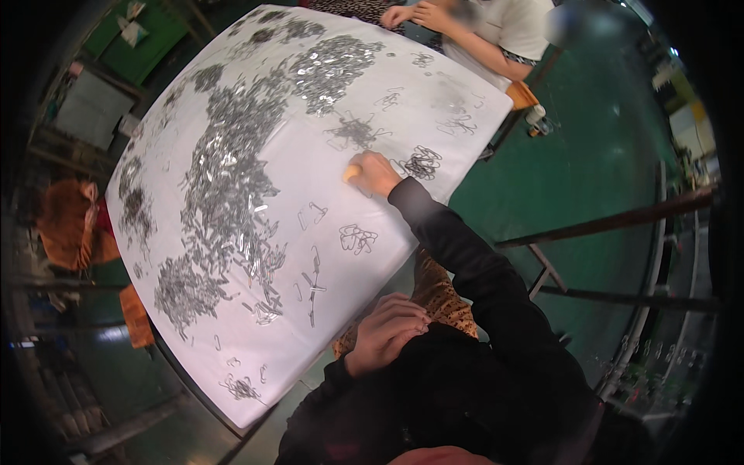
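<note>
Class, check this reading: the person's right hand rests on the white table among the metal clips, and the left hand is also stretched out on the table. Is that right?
Not quite. In the head view the right hand does rest on the white table near the metal clips, but the left hand is drawn back against the person's body, off the table.

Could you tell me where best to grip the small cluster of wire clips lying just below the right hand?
Probably pinch the wire clip cluster from above, across its narrow middle. It lies flat on the white table, apart from the big pile, so its sides are free for fingertips.
</note>
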`<state>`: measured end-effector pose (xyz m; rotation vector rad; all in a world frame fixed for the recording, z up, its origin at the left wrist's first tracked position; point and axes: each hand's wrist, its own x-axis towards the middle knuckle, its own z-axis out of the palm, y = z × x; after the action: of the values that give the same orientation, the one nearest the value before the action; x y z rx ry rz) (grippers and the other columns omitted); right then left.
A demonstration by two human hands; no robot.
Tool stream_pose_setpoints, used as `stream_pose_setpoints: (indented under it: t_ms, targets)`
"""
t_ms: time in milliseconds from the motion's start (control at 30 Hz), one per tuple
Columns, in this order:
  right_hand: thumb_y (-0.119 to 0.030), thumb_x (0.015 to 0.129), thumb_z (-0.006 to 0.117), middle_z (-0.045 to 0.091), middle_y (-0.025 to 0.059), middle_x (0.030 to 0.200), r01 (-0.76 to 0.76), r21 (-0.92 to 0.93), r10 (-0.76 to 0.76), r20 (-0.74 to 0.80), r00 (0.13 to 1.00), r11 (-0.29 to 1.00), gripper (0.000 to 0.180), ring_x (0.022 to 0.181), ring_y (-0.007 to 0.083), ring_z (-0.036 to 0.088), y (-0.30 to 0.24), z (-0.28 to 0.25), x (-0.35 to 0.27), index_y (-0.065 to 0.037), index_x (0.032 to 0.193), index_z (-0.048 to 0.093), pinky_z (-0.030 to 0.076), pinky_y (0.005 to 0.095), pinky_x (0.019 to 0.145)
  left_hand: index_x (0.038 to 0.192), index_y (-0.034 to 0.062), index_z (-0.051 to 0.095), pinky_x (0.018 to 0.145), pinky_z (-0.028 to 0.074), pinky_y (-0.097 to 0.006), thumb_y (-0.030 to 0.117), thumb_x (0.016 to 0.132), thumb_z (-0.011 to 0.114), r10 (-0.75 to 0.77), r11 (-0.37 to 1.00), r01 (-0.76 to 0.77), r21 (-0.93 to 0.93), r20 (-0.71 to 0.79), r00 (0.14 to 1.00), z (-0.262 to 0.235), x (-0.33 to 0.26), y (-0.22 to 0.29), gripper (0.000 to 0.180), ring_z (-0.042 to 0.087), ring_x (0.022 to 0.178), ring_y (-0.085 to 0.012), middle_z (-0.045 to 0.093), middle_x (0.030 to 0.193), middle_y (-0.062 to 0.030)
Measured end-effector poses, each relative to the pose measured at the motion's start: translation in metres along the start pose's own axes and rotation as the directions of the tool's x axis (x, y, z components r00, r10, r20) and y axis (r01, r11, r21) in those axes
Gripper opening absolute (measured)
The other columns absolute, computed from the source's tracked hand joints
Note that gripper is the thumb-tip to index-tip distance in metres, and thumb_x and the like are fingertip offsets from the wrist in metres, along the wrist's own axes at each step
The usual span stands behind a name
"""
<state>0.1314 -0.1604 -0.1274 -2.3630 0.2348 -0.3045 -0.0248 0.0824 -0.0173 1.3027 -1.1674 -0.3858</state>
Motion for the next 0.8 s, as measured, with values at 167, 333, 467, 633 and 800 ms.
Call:
stream_pose_setpoints:
  t_ms: [167, 333, 467, 633, 800]
  targets:
    - [-0.018, 0.078, 0.076, 0.068, 0.0136, 0.09, -0.159, 0.778, 0.153, 0.082, 0.985, 0.608, 0.042, 0.081, 0.0207, 0.065, -0.048, -0.073, -0.037, 0.002, 0.109, 0.055, 0.052, 0.0323, 0.071, 0.088, 0.0051, 0.063, 0.093, 0.047, -0.044, 0.004, 0.085, 0.067, -0.015, 1.0, 0.014, 0.013, 0.022, 1.0, 0.006, 0.007, -0.004, 0.005, 0.067, 0.093, -0.0245, 0.069, 0.093, -0.0074]
    - [-0.002, 0.082, 0.07, 0.065, 0.0141, 0.096, -0.255, 0.966, -0.129, 0.257, 0.958, 0.035, 0.032, 0.081, 0.0187, 0.064, -0.13, -0.163, -0.14, 0.003, 0.108, 0.052, 0.051, 0.0313, 0.072, 0.09, 0.0037, 0.064, 0.09, 0.049, -0.044, 0.002, 0.081, 0.069, 0.028, 1.0, -0.028, -0.006, 0.023, 0.999, 0.013, 0.014, -0.018, 0.01, 0.066, 0.091, -0.027, 0.069, 0.094, -0.0085]
    - [0.003, 0.067, 0.08, 0.064, 0.0201, 0.098, -0.191, 0.94, -0.423, 0.056, 0.904, -0.284, 0.048, 0.091, 0.025, 0.061, -0.172, -0.194, -0.188, 0.005, 0.107, 0.054, 0.047, 0.0346, 0.079, 0.091, 0.0005, 0.067, 0.088, 0.05, -0.045, 0.001, 0.077, 0.069, 0.005, 0.997, -0.004, 0.072, -0.005, 1.0, 0.015, 0.021, -0.03, 0.015, 0.065, 0.089, -0.0326, 0.069, 0.094, -0.0126]
    - [-0.016, 0.071, 0.083, 0.066, 0.0285, 0.094, 0.134, 0.952, -0.507, -0.262, 0.821, -0.276, 0.044, 0.073, 0.0265, 0.055, -0.187, -0.189, -0.187, 0.007, 0.101, 0.059, 0.04, 0.0375, 0.068, 0.088, 0.0016, 0.067, 0.087, 0.051, -0.045, 0.003, 0.078, 0.07, 0.005, 1.0, -0.007, -0.022, -0.105, 0.994, 0.016, 0.026, -0.025, 0.011, 0.066, 0.088, -0.0293, 0.069, 0.091, -0.0114]
    - [-0.038, 0.091, 0.061, 0.061, 0.0165, 0.101, 0.405, 0.89, -0.716, -0.421, 0.557, -0.208, 0.046, 0.076, 0.0255, 0.052, -0.202, -0.194, -0.176, 0.0, 0.116, 0.053, 0.042, 0.038, 0.072, 0.085, 0.0019, 0.065, 0.086, 0.05, -0.042, 0.005, 0.083, 0.069, 0.023, 0.998, -0.023, 0.05, -0.015, 1.0, 0.01, 0.031, -0.021, 0.005, 0.066, 0.09, -0.0272, 0.069, 0.09, -0.0108]
